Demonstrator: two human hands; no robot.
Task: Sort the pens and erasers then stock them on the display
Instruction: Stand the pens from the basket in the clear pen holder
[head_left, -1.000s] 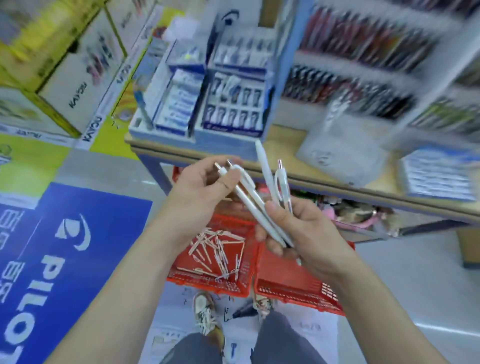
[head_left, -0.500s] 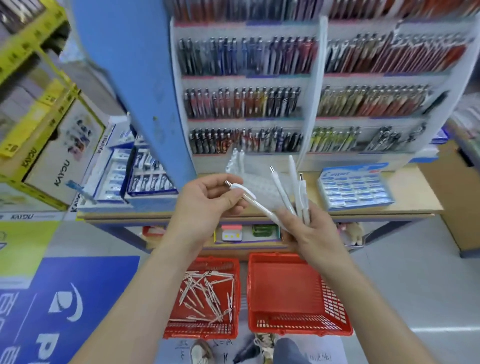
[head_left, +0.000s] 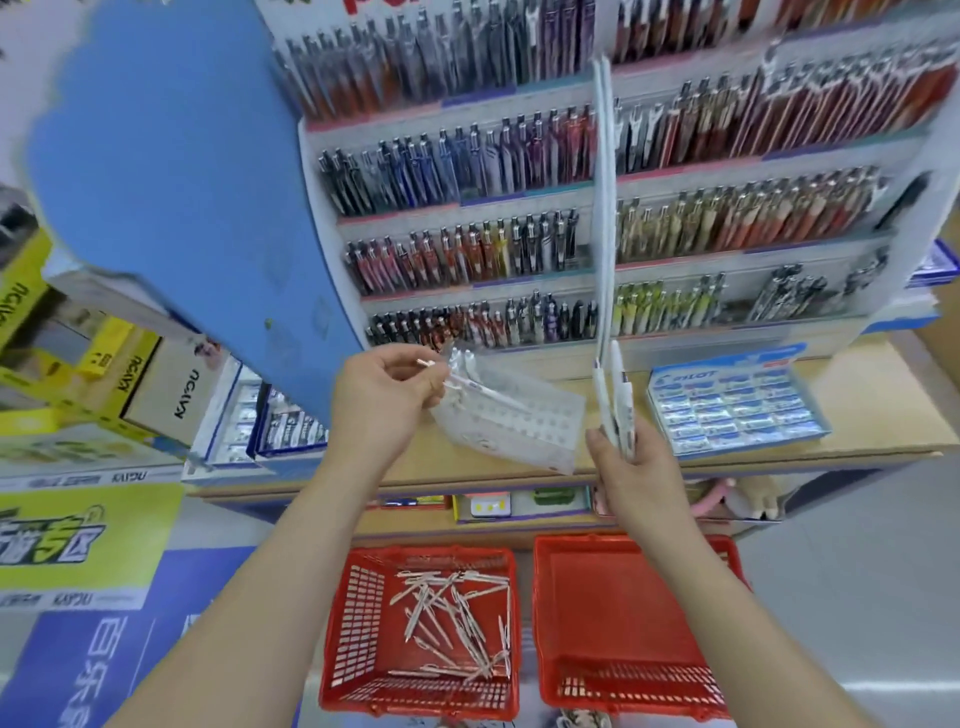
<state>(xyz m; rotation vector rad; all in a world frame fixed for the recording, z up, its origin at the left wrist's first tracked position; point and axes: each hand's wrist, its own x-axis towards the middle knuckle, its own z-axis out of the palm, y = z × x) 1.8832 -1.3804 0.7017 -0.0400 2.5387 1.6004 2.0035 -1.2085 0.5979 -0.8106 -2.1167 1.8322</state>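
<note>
Your left hand (head_left: 384, 400) pinches one slim white pen (head_left: 457, 382) by its end, at ten o'clock of the clear dimpled plastic holder (head_left: 519, 431) on the counter (head_left: 883, 415); the glossy barrel could slip. Your right hand (head_left: 631, 467), at three o'clock, is clamped on a bundle of white pens (head_left: 615, 400); being smooth, they may fan out and drop.

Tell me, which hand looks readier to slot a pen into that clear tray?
Probably left: the left hand pinches one white pen right at the clear tray, while the right hand grips a whole bundle of pens.
</note>
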